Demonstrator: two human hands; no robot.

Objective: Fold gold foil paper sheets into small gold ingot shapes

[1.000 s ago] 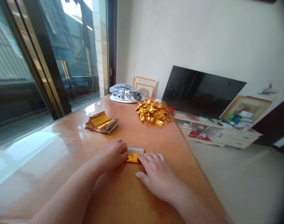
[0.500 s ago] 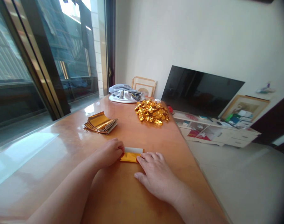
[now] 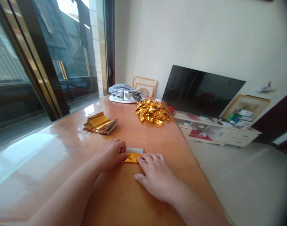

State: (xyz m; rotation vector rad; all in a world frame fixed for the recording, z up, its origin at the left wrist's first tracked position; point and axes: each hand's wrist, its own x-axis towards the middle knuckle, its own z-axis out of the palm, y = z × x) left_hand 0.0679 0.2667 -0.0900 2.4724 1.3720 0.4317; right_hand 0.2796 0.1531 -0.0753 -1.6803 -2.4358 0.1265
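A sheet of gold foil paper (image 3: pixel 132 158) lies folded on the table in front of me, its pale underside showing as a strip along the far edge. At its left end, my left hand (image 3: pixel 114 151) has curled fingers, with the thumb pressed on the gold fold; the fingertips are partly hidden. My right hand (image 3: pixel 155 175) lies flat with its thumb spread, the fingertips resting on the paper's right end. Beyond my left hand sits a stack of gold foil sheets (image 3: pixel 100 123), slightly curled. Farther off to the right is a heap of folded gold foil pieces (image 3: pixel 152 112).
The glossy wooden table (image 3: pixel 110 197) has its right edge close to my right forearm. Bundled grey and white cloth (image 3: pixel 124 94) sits at its far end. A television (image 3: pixel 202 91) stands on a white cabinet (image 3: pixel 224 136) beyond. Glass doors (image 3: pixel 70 56) are on the left.
My left thumb has come down onto the gold fold and the left hand has shifted slightly right. My right hand stays on the paper's right end. The whole view has shifted a little.
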